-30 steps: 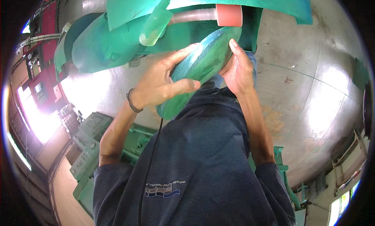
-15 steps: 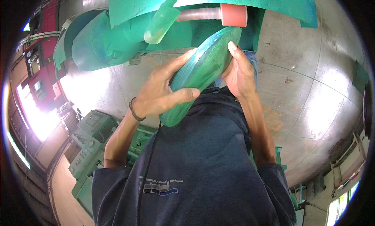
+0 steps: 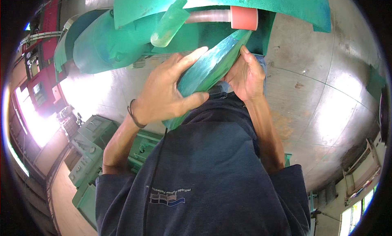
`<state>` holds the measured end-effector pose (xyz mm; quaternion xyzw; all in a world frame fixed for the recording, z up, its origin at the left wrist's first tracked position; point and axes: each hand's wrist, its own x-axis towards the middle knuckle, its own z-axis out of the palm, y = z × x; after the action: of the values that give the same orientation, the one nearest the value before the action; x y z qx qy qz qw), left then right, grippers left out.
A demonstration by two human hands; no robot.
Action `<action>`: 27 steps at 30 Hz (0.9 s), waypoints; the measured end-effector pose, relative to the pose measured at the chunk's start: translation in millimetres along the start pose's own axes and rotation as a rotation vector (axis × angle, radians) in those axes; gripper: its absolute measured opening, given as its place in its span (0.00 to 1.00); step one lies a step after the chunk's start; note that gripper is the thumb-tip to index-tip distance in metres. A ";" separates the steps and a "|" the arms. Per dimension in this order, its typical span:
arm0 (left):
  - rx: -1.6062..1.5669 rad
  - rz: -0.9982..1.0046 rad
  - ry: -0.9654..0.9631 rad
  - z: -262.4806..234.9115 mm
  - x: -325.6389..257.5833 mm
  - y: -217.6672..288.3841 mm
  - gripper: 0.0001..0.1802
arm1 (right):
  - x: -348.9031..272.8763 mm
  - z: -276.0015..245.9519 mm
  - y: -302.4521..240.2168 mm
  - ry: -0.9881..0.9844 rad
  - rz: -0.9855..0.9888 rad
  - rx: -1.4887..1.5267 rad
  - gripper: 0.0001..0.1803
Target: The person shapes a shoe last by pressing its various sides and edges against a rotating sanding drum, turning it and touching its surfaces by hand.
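Both my hands hold a long green piece (image 3: 212,64), tapered at its upper end, with a shiny blue-green side turned up. My left hand (image 3: 163,91) grips its lower half, thumb across the near side and fingers along the far edge. Near the tip, my right hand (image 3: 247,76) pinches the right edge, its thumb on top; some of its fingers are hidden behind. The tip sits right at the lower edge of an orange-red drum (image 3: 244,18) on a pale shaft (image 3: 208,16). Whether the two touch, I cannot tell.
A large green machine housing (image 3: 281,5) arches over the drum. Left of the drum hangs a translucent green bottle-shaped part (image 3: 167,27). A rounded green casing (image 3: 102,44) lies further left, above the grey floor (image 3: 310,97). Green machinery (image 3: 87,154) stands lower left.
The green piece has rolled in my hands, so its shiny side shows more and its broad dark green face less. My left hand has turned with it and shifted slightly left.
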<state>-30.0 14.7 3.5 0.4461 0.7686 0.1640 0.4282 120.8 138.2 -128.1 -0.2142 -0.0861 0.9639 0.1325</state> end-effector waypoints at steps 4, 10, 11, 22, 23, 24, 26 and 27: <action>-0.006 0.006 0.041 6.1 19.9 -4.2 0.44 | 7.1 -8.5 -3.2 0.016 0.000 -0.040 0.26; 0.001 0.024 0.033 3.2 -0.1 0.8 0.44 | -3.5 0.8 -4.3 0.040 0.035 -0.025 0.26; -0.001 0.022 0.038 1.8 -3.7 3.5 0.44 | -5.8 3.9 -4.2 0.033 0.026 -0.038 0.26; -0.014 0.008 0.013 -4.2 10.5 10.1 0.41 | -2.5 1.5 -5.9 -0.007 0.004 -0.074 0.32; -0.019 0.007 0.015 -1.9 17.0 8.5 0.41 | 0.3 -3.5 -7.0 -0.005 0.000 -0.063 0.32; -0.049 -0.005 0.005 1.0 24.4 7.2 0.40 | 3.2 -9.0 -8.8 0.005 -0.013 -0.046 0.32; -0.104 -0.044 -0.019 4.8 36.1 5.4 0.39 | 9.8 -18.3 -11.2 -0.003 -0.014 -0.048 0.31; -0.111 -0.028 -0.013 5.5 40.4 4.8 0.39 | 10.7 -21.3 -11.9 0.068 -0.017 -0.049 0.30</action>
<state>-32.5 50.0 -17.4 0.4119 0.7617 0.1972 0.4597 123.4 155.0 -148.6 -0.2494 -0.1069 0.9525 0.1382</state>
